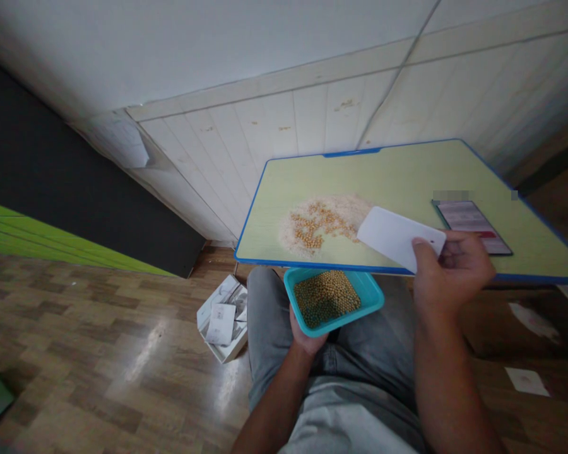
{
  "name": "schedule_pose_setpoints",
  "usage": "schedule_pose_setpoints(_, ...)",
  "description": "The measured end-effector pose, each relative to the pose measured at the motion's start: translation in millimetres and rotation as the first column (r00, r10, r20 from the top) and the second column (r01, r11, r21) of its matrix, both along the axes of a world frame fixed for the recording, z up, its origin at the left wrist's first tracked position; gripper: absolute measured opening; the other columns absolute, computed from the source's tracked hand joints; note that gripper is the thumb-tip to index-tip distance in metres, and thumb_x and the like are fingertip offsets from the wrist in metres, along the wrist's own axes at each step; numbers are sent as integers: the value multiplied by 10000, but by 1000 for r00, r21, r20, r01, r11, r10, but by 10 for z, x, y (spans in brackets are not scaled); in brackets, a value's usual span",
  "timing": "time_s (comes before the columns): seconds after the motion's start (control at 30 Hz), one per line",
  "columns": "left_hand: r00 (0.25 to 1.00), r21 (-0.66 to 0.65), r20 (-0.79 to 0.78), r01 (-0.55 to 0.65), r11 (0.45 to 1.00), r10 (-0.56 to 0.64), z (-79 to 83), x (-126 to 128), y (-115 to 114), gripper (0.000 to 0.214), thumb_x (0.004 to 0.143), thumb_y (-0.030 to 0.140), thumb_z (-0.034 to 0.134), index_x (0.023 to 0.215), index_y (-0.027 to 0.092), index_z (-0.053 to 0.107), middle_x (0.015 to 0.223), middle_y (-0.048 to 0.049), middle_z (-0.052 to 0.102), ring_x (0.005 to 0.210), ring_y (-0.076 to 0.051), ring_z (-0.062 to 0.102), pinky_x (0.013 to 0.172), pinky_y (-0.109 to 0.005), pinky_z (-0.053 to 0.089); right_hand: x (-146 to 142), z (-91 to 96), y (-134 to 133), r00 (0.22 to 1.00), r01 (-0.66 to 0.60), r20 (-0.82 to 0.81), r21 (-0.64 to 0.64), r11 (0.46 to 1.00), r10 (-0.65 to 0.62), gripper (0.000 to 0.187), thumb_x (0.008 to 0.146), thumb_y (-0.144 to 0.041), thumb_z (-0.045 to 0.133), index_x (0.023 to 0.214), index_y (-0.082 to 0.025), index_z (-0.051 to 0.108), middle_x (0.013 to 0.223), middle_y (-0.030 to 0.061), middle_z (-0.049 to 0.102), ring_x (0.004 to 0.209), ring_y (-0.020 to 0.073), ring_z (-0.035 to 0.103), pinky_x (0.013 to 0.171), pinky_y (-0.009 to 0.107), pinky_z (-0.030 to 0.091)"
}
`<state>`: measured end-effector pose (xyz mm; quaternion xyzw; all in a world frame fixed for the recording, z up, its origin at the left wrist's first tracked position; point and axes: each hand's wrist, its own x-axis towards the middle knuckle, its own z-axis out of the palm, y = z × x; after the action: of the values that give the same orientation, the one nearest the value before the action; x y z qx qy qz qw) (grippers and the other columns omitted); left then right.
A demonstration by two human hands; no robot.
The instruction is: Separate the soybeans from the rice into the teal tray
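My left hand point(307, 339) grips a teal rectangular tray point(369, 291) from below, holding it just under the near edge of the table. The tray is filled with yellow beans point(326, 297). My right hand point(449, 268) pinches a flat white plastic card point(394, 237), held slanted over the table's near edge. Left of the card, a pile of white rice mixed with yellow beans point(319, 225) is spread on the tabletop. The card's far end lies close to the pile's right side.
The small table point(407, 173) is pale green with a blue rim. A phone point(473, 225) lies on it at the right. An open white box with papers point(223, 318) sits on the wood floor beside my knee. A white panelled wall rises behind.
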<state>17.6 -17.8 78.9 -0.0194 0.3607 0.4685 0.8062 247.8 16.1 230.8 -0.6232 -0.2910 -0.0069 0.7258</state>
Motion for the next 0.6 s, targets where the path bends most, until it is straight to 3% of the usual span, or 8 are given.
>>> schedule_pose_setpoints(0.17,998,103,-56,31,994,-26,56,-12,-23,485,1045,547,558,1274,366,946,1472,-38,909,1774,-434,448,1484,-713,274,-8,-13,-3,1000,-31,8,40,999,30,177,722,-361,840,810,-297,701,722,-33,713,653,228,650,567,314,451)
schedule_pose_setpoints(0.33,997,93,-80,29,995,-22,149,-21,-25,489,1048,521,553,1287,360,948,1466,-43,914,1780,-446,450,1484,-707,298,-36,17,9,997,-79,4,17,997,79,174,726,-361,843,796,-303,694,716,-27,722,666,253,683,564,332,496)
schedule_pose_setpoints(0.47,1000,72,-12,20,997,-19,147,-13,4,505,1072,526,547,1361,341,918,1507,-53,898,1785,-406,473,1495,-718,294,-38,35,16,996,-80,-22,55,995,81,151,696,-334,846,779,-301,724,692,-30,715,645,249,673,565,337,504)
schedule_pose_setpoints(0.6,1000,91,-22,10,996,-8,127,-5,13,413,1048,552,647,1281,362,930,1491,-36,907,1732,-404,558,1462,-700,387,-31,12,33,996,-82,-33,73,994,84,153,708,-321,863,788,-295,734,709,-27,726,658,244,675,568,327,495)
